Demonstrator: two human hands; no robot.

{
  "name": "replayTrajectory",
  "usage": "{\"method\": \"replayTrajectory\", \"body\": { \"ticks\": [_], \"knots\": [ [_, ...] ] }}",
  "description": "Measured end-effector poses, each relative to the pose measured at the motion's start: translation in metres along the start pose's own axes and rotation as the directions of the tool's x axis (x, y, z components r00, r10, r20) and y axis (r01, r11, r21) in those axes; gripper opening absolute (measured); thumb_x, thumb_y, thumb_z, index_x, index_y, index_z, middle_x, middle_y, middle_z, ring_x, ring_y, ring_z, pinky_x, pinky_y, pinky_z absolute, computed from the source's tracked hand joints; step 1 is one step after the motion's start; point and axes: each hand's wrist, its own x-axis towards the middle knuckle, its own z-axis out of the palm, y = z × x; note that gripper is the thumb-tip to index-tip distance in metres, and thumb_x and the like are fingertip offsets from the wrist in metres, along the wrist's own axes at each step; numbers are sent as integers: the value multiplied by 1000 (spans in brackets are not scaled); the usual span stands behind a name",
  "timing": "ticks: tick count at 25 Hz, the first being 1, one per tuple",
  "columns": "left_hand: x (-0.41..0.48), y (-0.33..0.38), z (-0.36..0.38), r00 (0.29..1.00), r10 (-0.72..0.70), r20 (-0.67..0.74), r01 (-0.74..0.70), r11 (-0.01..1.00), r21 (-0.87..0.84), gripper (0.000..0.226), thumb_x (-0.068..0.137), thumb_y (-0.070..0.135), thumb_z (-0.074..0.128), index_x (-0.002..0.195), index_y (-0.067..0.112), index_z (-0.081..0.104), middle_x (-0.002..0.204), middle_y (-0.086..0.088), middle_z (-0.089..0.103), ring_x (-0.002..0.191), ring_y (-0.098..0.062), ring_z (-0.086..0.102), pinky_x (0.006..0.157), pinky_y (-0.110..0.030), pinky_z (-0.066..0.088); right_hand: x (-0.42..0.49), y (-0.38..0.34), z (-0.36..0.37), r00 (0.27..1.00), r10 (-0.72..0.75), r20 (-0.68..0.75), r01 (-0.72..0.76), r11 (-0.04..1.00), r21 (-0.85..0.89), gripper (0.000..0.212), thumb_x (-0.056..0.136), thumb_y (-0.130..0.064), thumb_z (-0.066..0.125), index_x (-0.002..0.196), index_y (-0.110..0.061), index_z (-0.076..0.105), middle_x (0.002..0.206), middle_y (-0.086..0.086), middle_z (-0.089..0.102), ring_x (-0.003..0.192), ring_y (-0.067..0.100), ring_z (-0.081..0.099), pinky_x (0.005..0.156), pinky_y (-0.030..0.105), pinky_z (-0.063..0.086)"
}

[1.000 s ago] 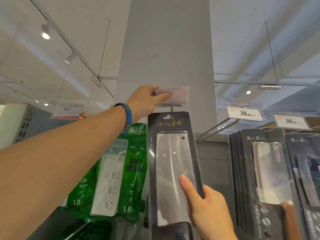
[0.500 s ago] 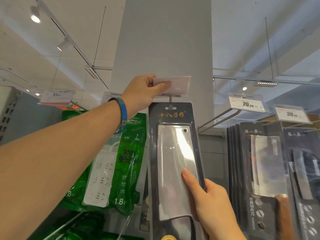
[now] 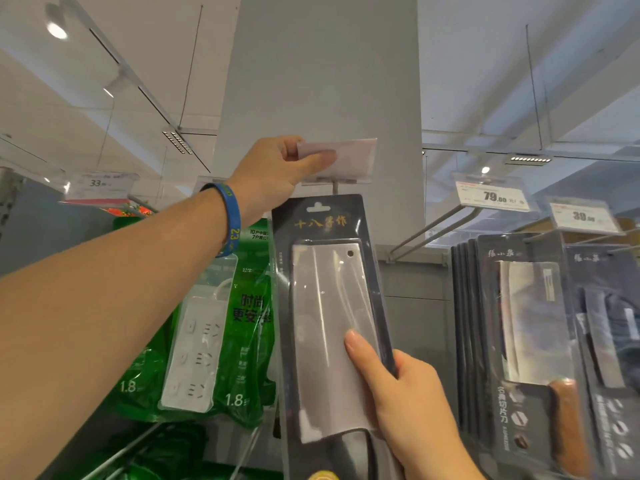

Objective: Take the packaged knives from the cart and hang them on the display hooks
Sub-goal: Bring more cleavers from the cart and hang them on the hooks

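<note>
Shopfloor, with a grey pillar (image 3: 325,81) rising to a white ceiling (image 3: 485,64) hung with track lights (image 3: 57,29). The left hand (image 3: 273,174), blue wristband (image 3: 232,223) marked 23, pinches the pale tag holder (image 3: 349,161). The right hand (image 3: 412,403) grips the packaged knife (image 3: 325,306) by its lower right edge, thumb across the blade; its gold-lettered top, 十八子作, sits just under that holder. Price labels (image 3: 491,195) read 79.00 and 39 at right, 33 far left. Nearby green packs (image 3: 242,323) show 1.8.

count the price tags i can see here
4. A white tag pinched by the left hand above the knife pack; a 33 tag at far left; a 79.00 tag right of the pillar; a 39 tag further right. Another may hide behind the left wrist.
</note>
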Motion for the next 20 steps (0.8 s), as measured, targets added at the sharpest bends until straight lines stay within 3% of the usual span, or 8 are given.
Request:
{"method": "replayTrajectory", "body": {
  "ticks": [3,7,9,11,13,17,20],
  "knots": [
    [1,0,-4,999,-4,32,4,1000,-6,19,89,34,71,84,17,67,69,7,58,54,2,47,53,-10,38,3,3,-11,997,53,-61,-50,998,38,84,59,-80,67,83,0,75,73,6,76,58,12,64,56,26,49],
    [3,-1,1,1000,5,-1,-5,1000,-9,28,90,33,70,96,6,69,79,-1,60,67,-7,50,64,-19,40,2,0,-11,996,93,6,-93,993,66,74,57,-79,67,71,-8,77,69,4,75,51,4,61,48,16,45],
    [4,-1,1,1000,2,-5,-2,1000,0,29,90,35,70,99,7,70,79,1,61,66,-3,52,64,-16,42,3,2,-11,996,84,28,-85,995,61,77,58,-81,68,78,-7,78,77,6,77,62,10,67,56,21,50],
    [5,-2,0,1000,11,-5,-11,1000,-2,24,89,36,70,96,12,70,78,6,63,63,4,54,62,-10,43,5,6,-13,999,41,6,-41,997,58,76,65,-81,69,92,-10,78,90,5,79,84,18,74,76,30,57],
    [5,-3,1,1000,14,-3,-14,1000,-1,22,89,37,70,95,15,70,81,5,65,66,3,55,63,-10,44,7,5,-16,999,-33,-37,34,999,16,65,73,-76,69,95,-16,76,91,-2,78,92,19,73,86,42,58],
    [7,-5,1,1000,8,-10,-8,1000,12,22,88,40,71,93,19,70,82,6,66,72,-2,57,67,-13,45,8,-5,-15,978,-195,-67,187,976,-114,45,81,-64,69,83,-19,68,75,-7,73,68,12,67,71,45,58],
    [8,-8,1,1000,20,-16,-19,1000,22,26,86,42,71,95,18,72,86,5,69,74,0,60,71,-14,48,11,-10,-5,976,-184,-114,166,974,-153,67,72,-78,60,67,-11,56,58,-2,61,52,13,52,55,37,47]
  ]
}}
